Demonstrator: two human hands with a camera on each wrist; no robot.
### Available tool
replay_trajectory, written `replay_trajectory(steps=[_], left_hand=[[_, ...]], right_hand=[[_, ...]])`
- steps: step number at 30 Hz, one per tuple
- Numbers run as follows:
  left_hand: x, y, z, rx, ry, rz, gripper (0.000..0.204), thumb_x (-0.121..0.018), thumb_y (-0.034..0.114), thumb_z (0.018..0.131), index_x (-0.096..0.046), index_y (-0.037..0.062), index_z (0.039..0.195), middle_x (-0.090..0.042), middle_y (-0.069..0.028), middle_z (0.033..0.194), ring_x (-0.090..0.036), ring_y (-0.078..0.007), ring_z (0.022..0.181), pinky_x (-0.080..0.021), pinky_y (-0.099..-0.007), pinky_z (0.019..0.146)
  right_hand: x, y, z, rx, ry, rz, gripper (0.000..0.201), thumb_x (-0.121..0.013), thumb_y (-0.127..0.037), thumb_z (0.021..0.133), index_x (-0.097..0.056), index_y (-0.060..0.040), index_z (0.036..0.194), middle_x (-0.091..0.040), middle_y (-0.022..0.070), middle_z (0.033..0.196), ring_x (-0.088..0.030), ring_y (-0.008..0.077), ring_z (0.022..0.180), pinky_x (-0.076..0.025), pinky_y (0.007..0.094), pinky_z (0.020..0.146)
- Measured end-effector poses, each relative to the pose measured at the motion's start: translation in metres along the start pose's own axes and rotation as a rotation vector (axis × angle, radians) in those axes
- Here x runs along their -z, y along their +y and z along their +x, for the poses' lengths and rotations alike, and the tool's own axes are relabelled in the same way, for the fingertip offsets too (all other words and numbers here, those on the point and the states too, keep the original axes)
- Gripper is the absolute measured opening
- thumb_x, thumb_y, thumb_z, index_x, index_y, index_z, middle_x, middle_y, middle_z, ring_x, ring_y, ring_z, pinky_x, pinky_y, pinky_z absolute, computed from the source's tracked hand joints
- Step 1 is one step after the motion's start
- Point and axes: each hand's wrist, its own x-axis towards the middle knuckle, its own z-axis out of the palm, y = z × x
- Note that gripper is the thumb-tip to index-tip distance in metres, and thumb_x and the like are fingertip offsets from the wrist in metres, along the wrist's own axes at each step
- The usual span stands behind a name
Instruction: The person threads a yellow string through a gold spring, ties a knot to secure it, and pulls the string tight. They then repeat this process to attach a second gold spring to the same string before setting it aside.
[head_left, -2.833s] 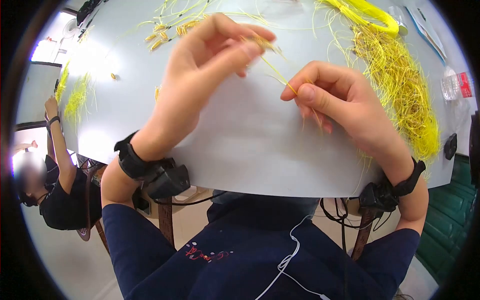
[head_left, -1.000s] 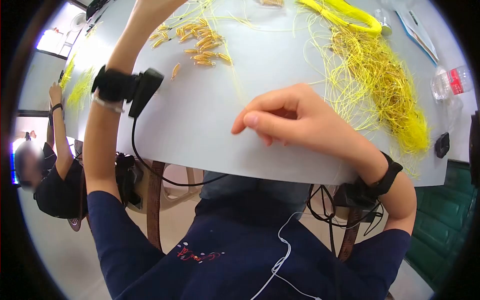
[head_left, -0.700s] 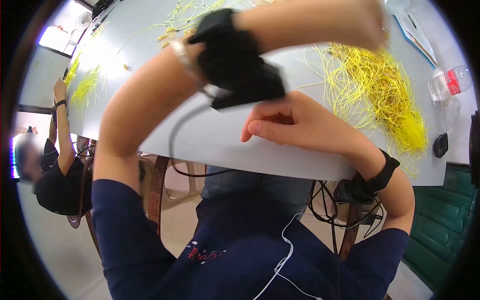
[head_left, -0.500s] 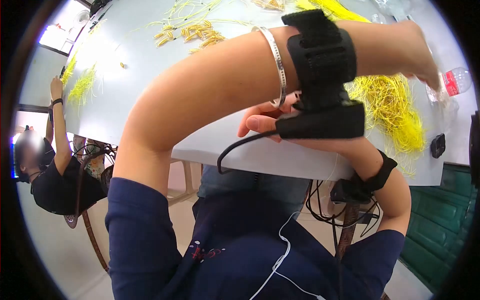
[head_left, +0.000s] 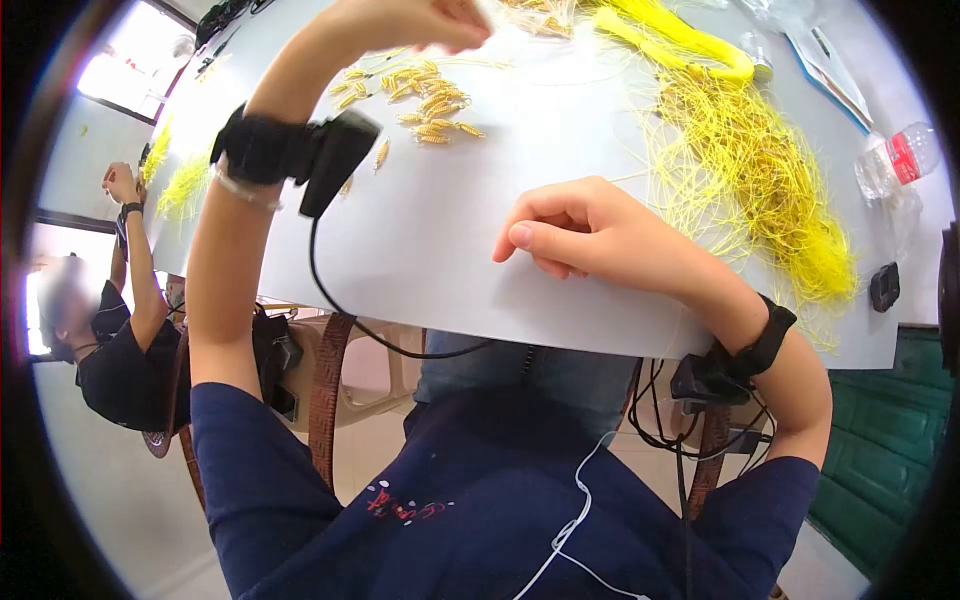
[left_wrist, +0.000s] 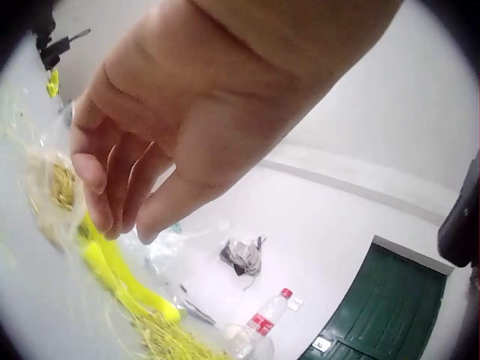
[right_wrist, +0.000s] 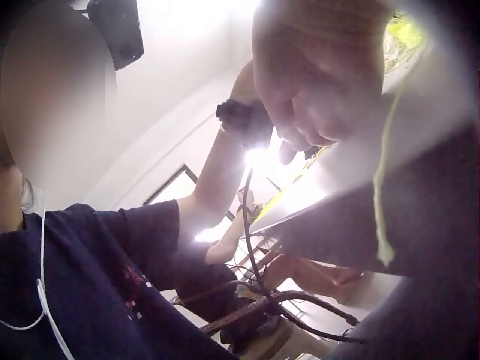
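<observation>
My left hand [head_left: 415,22] is raised over the far side of the table, partly cut off by the top edge of the head view. In the left wrist view its fingers [left_wrist: 120,180] bend loosely toward the thumb, and nothing shows between them. Just below that hand lies a pile of small gold coil-shaped pieces [head_left: 430,100]. Toward the table's front my right hand [head_left: 590,230] hangs loosely curled, holding nothing visible. A large tangle of yellow strands [head_left: 760,180] lies to its right, below a smooth bright yellow hank [head_left: 690,50].
A clear bag of gold pieces [head_left: 540,20] lies at the back. On the right are a plastic bottle [head_left: 900,160], a clipboard [head_left: 828,75] and a small black object [head_left: 884,287]. A cable [head_left: 375,345] trails from my left wrist. Another person [head_left: 130,330] sits at left.
Earlier both hands held a yellow strand with a gold piece; now neither shows in them. My left arm swung far right across the table and came back to the upper left; the right hand stayed low.
</observation>
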Motion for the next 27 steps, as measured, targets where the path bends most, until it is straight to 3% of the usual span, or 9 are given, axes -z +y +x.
replay_trajectory(steps=[3, 5, 7, 13, 16, 18, 22, 26, 27], left_hand=[[-0.01, -0.009, -0.038, 0.042, 0.091, 0.047, 0.022, -0.063, 0.019, 0.076, -0.059, 0.0074, 0.095, -0.061, -0.0029, 0.086, -0.055, -0.0107, 0.072, -0.046, -0.0235, 0.064], [-0.018, -0.004, -0.051, -0.066, 0.161, 0.013, 0.02, -0.064, 0.018, 0.073, -0.061, 0.0066, 0.09, -0.063, -0.0064, 0.086, -0.059, -0.0171, 0.077, -0.047, -0.0259, 0.066], [-0.025, -0.004, -0.054, -0.192, 0.139, -0.052, 0.016, -0.063, 0.015, 0.076, -0.059, 0.0103, 0.091, -0.06, 0.0032, 0.087, -0.052, -0.0076, 0.072, -0.042, -0.0219, 0.057], [-0.046, 0.018, -0.049, -0.236, 0.136, 0.041, 0.011, -0.063, 0.014, 0.074, -0.059, 0.0101, 0.083, -0.058, 0.0002, 0.083, -0.052, -0.0141, 0.074, -0.042, -0.0263, 0.064], [-0.053, 0.025, -0.048, -0.264, 0.19, 0.266, 0.008, -0.062, 0.013, 0.075, -0.056, 0.0102, 0.079, -0.056, -0.0025, 0.082, -0.054, -0.0182, 0.077, -0.044, -0.0297, 0.065], [-0.052, 0.021, -0.048, -0.268, 0.221, 0.217, 0.008, -0.062, 0.014, 0.076, -0.056, 0.0105, 0.081, -0.056, -0.0012, 0.082, -0.055, -0.0162, 0.077, -0.044, -0.0286, 0.063], [-0.033, 0.001, -0.045, -0.156, 0.226, -0.155, 0.008, -0.055, 0.018, 0.083, -0.054, 0.0101, 0.086, -0.058, 0.0045, 0.084, -0.052, -0.0045, 0.076, -0.04, -0.0194, 0.055], [-0.014, -0.064, -0.042, -0.102, 0.293, -0.351, 0.01, -0.053, 0.018, 0.085, -0.055, 0.008, 0.087, -0.059, 0.0009, 0.085, -0.052, -0.0046, 0.072, -0.039, -0.0165, 0.054], [-0.011, -0.066, -0.047, 0.035, 0.333, -0.299, 0.012, -0.053, 0.019, 0.086, -0.055, 0.0079, 0.088, -0.059, 0.0011, 0.084, -0.052, -0.0044, 0.072, -0.039, -0.0164, 0.055]], right_hand=[[0.0, -0.005, 0.0, -0.01, -0.006, -0.008, 0.022, -0.05, -0.019, 0.085, -0.063, -0.0013, 0.085, -0.049, -0.0003, 0.057, -0.045, 0.0065, 0.055, -0.038, 0.0214, 0.052], [0.001, -0.004, 0.0, -0.037, -0.015, 0.018, 0.024, -0.049, -0.021, 0.087, -0.063, -0.0018, 0.086, -0.049, -0.0005, 0.058, -0.045, 0.0066, 0.055, -0.038, 0.0214, 0.053], [0.001, -0.006, 0.0, -0.043, -0.018, 0.011, 0.024, -0.049, -0.022, 0.087, -0.062, -0.0019, 0.087, -0.049, -0.0006, 0.058, -0.045, 0.0066, 0.055, -0.039, 0.0214, 0.053], [0.003, -0.009, 0.0, -0.087, -0.035, 0.022, 0.023, -0.049, -0.021, 0.088, -0.062, -0.0015, 0.087, -0.051, 0.0004, 0.062, -0.046, 0.0066, 0.057, -0.04, 0.0216, 0.054], [0.002, -0.006, -0.001, -0.058, -0.027, 0.046, 0.024, -0.049, -0.022, 0.088, -0.062, -0.0022, 0.088, -0.05, -0.0005, 0.062, -0.046, 0.0055, 0.057, -0.039, 0.0204, 0.053], [0.001, -0.003, -0.001, -0.031, -0.026, 0.054, 0.024, -0.049, -0.024, 0.089, -0.062, -0.0031, 0.09, -0.049, -0.0019, 0.06, -0.045, 0.0043, 0.056, -0.038, 0.0189, 0.052], [0.0, -0.003, -0.001, -0.025, -0.026, 0.037, 0.024, -0.049, -0.023, 0.089, -0.062, -0.0029, 0.089, -0.05, -0.0013, 0.062, -0.046, 0.0048, 0.058, -0.039, 0.0199, 0.054], [-0.001, -0.002, 0.0, -0.013, -0.029, 0.023, 0.023, -0.048, -0.023, 0.09, -0.061, -0.0036, 0.093, -0.05, -0.0018, 0.062, -0.046, 0.0041, 0.057, -0.039, 0.0192, 0.052], [-0.001, -0.004, -0.001, -0.012, -0.031, 0.021, 0.023, -0.048, -0.023, 0.09, -0.061, -0.0036, 0.093, -0.05, -0.0018, 0.062, -0.046, 0.0041, 0.057, -0.039, 0.0192, 0.052]])
